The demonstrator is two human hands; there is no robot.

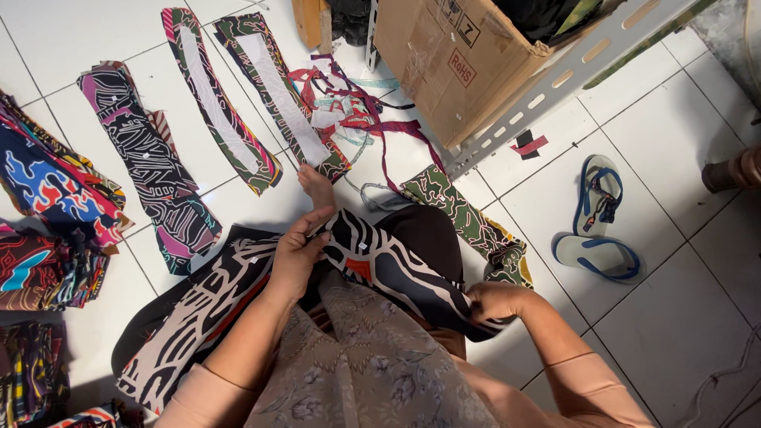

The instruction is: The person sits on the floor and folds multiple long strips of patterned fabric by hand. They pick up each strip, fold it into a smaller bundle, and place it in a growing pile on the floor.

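The left hand is closed in a pinch on the upper end of a curved black, white and orange patterned fabric strip, thumb on top and fingers curled beneath. The right hand is clenched around the strip's lower end, so the piece stretches between both hands across the person's lap. Under the left forearm lies a broad black and beige printed cloth, spread over the knee and onto the tiled floor. A bare foot pokes out just beyond the left hand. Beside the right knee a green batik strip runs along the floor. Further out lie three long patterned strips, two with white lining, and a tangle of red and pale trimmings. Stacks of bright fabric pieces fill the left edge. A cardboard box leans on a slotted metal rail, and a pair of blue flip-flops sits to the right
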